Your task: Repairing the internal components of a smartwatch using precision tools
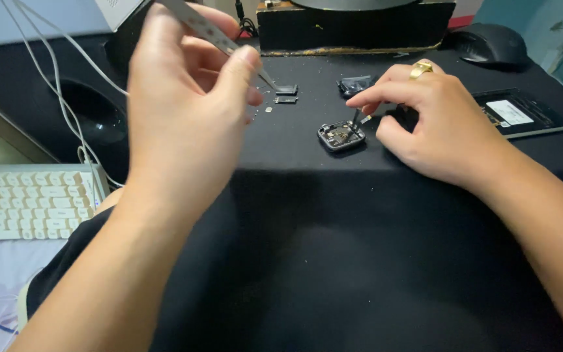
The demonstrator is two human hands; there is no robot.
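Note:
My left hand [184, 104] is raised over the black mat and grips metal tweezers [213, 32]; their tip touches a small dark flat part [287, 89] on the mat. A second small dark part [286, 100] lies just below it. My right hand [434, 124], with a gold ring, pinches a thin tool [357, 117] whose tip points into an opened square smartwatch case [341, 135]. A tiny pale piece [268, 109] lies left of the case.
A black mat [333, 261] covers the desk. A dark watch part [356, 85] lies behind the case. A dark flat device [519, 112] sits at right, a black mouse [490, 42] behind it. A white keyboard [27, 202] and white cables [53, 78] lie at left. A black stand base [353, 26] stands at the back.

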